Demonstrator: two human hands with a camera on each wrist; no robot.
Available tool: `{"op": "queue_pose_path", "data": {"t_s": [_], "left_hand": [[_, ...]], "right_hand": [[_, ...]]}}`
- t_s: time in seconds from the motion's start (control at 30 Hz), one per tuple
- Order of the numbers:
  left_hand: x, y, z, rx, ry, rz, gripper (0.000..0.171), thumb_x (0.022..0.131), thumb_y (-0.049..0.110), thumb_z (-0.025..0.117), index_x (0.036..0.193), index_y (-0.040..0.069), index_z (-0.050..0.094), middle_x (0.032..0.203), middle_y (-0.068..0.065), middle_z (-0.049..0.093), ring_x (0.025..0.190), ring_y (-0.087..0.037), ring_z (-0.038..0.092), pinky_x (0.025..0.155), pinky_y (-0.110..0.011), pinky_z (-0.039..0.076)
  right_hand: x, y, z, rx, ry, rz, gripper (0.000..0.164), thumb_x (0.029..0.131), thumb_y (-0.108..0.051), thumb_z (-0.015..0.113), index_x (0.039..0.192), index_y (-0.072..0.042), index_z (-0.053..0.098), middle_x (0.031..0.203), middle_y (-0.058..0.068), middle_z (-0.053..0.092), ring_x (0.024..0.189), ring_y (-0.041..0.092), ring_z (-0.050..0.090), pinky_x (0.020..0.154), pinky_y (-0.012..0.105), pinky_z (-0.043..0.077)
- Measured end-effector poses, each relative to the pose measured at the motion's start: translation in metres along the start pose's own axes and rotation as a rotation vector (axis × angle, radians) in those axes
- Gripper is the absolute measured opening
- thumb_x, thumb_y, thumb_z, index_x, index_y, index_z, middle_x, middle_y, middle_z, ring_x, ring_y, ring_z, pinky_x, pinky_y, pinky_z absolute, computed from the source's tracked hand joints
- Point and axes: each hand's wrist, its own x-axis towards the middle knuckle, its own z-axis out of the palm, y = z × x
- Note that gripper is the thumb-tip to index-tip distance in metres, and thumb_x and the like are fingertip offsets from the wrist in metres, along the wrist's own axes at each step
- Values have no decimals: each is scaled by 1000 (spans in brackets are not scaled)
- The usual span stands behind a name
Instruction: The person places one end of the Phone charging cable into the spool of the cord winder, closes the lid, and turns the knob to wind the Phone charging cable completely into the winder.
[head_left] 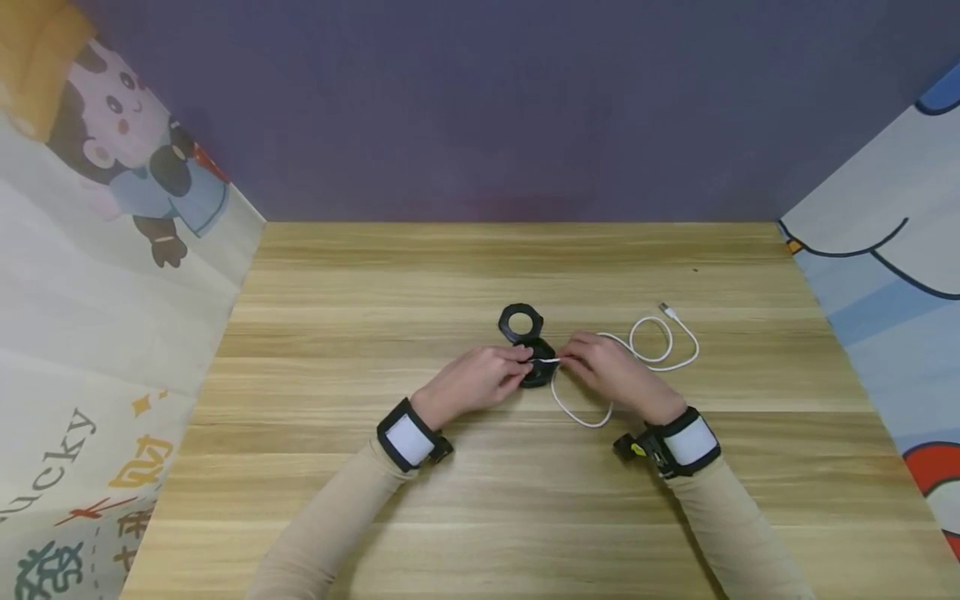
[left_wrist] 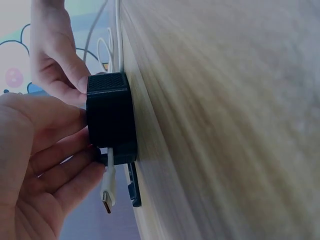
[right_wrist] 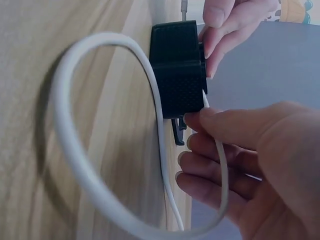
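A black faceted cable case [head_left: 537, 373] rests on the table, its ring-shaped lid [head_left: 521, 322] swung away beyond it. Across the case's open top stretches a white USB charging cable [head_left: 550, 361]. My left hand [head_left: 482, 377] is at the case's left rim, thumb and fingers pinching the cable, though the contact is partly hidden. On the right, my right hand [head_left: 613, 373] pinches the cable between thumb and index finger, close to the case wall. In the left wrist view, the cable's USB-C plug [left_wrist: 108, 192] sticks out of the case's side.
Loose loops of the cable lie on the wood-grain table [head_left: 450, 275] to the right, ending in a USB-A plug [head_left: 666, 310]. A dark wall panel [head_left: 517, 117] stands behind. Printed cloths [head_left: 150, 333] hang at the sides.
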Motion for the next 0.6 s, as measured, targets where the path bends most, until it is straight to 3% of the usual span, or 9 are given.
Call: {"op": "queue_pose_path", "data": {"t_s": [0.6], "left_hand": [[1,1,0,-17,19,23,22,100,11,67,117,2,76,133,-18,68,125,-27,65,107,-34,51]], "right_hand": [[4,7,8,-36,-3,-28,9,96,-10,73,101,-3,78,93,5,69,84,21,70,76,43,59]]}}
